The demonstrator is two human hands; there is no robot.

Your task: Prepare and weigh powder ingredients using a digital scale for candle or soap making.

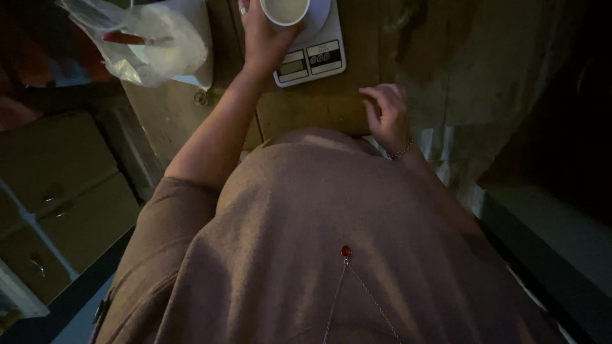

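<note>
A white cup [285,11] stands on a white kitchen scale [313,56] at the top middle of the head view. My left hand [262,39] is wrapped around the cup's left side. My right hand [386,114] rests on the wooden counter [319,108] just below and right of the scale, fingers loosely curled, holding nothing. A thin bracelet sits on that wrist. My brown top fills the lower half of the view.
A clear plastic bag [150,41] of white powder with a red-handled utensil inside lies at the top left on the counter. Drawer fronts [57,185] show at the left below the counter. The right side is dark.
</note>
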